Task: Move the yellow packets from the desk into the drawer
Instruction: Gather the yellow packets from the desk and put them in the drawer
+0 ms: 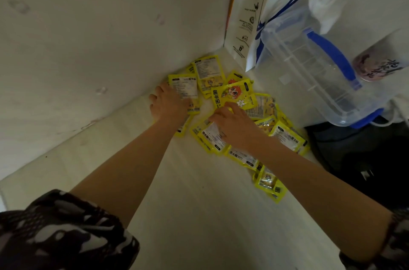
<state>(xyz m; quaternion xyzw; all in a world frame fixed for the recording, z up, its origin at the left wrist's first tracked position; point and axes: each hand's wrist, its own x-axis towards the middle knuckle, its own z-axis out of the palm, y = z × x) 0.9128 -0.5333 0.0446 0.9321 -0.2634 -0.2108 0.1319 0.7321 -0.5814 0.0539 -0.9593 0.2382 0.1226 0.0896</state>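
Observation:
Several yellow packets (pixel 234 95) lie in a loose heap on the white desk (pixel 199 214), close to the corner of the wall. My left hand (pixel 166 105) reaches to the heap's left side, and a packet with a white label (pixel 184 88) lies over its thumb side, held there. My right hand (pixel 232 122) rests on the middle of the heap, its fingers curled onto the lower edge of a cartoon-printed packet and its thumb on a white-labelled packet (pixel 211 134). More packets (pixel 269 185) trail toward me on the right. No drawer is in view.
A white wall (pixel 88 37) runs along the left. A white and blue paper bag (pixel 265 15) stands behind the heap. A clear plastic box with blue handle (pixel 321 66) and a black bag (pixel 365 159) sit at the right.

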